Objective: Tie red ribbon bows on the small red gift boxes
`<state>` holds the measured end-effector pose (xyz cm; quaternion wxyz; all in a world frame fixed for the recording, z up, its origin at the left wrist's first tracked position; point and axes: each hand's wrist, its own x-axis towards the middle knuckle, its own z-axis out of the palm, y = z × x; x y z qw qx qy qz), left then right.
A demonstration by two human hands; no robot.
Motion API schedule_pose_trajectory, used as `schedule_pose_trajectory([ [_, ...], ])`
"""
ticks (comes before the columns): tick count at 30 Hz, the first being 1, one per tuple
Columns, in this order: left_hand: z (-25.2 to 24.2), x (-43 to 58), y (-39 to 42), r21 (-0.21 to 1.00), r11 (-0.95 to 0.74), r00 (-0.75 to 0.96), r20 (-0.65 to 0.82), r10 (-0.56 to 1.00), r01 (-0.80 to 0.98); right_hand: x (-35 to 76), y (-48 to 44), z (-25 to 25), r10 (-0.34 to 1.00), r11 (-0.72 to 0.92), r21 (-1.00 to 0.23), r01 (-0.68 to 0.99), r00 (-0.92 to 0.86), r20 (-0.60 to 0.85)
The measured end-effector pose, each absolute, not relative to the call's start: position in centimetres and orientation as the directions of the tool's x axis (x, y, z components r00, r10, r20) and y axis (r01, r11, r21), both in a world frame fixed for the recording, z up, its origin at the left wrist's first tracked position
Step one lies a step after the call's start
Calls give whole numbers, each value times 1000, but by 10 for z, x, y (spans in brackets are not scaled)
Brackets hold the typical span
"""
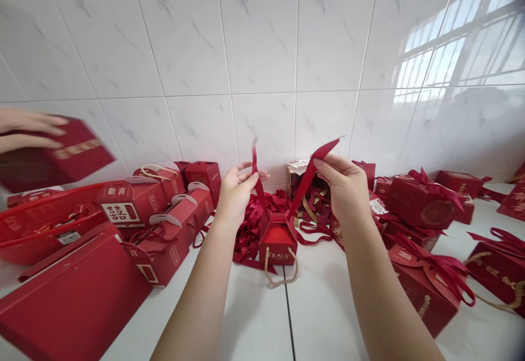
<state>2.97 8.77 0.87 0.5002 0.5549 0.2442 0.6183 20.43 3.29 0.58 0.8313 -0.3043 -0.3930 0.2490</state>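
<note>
A small red gift box (278, 243) with gold lettering and a twisted rope handle (283, 283) stands on the white tiled surface between my forearms. Dark red ribbon (304, 183) rises from both sides of its top. My left hand (240, 186) pinches one ribbon end above the box. Higher and to the right, my right hand (342, 180) pinches the other end between thumb and fingers. The two ends are spread apart in a V, with no knot visible. Behind the box lies a heap of loose red ribbon (250, 232).
At far left another person's hand (28, 128) holds a blurred red box (77, 150) above a red plastic basket (86, 219). Several red boxes (168, 246) stand to the left. Bow-tied boxes (426, 287) crowd the right. An open carton (293, 178) with ribbons sits by the tiled wall (266, 65).
</note>
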Motion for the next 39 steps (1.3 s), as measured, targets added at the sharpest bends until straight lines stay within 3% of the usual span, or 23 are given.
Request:
schedule_pose_trajectory([
  [4, 9, 27, 87, 846, -508, 79, 524, 848, -163, 205, 30, 4, 671, 671, -723, -165, 551, 496],
  [11, 11, 17, 80, 842, -539, 49, 538, 842, 14, 208, 32, 2, 745, 613, -744, -265, 507, 433],
  [14, 14, 13, 76, 821, -571, -10, 571, 821, -32, 206, 32, 2, 741, 615, -748, -249, 506, 441],
  [23, 18, 11, 72, 852, -512, 44, 518, 854, -108, 199, 30, 2, 757, 598, -782, -177, 446, 478],
  [30, 19, 12, 68, 861, -444, 233, 498, 835, -247, 195, 31, 3, 767, 624, -741, -248, 374, 521],
  [39, 19, 23, 59, 867, -372, 287, 469, 835, -332, 193, 23, 7, 807, 588, -738, -333, 180, 562],
])
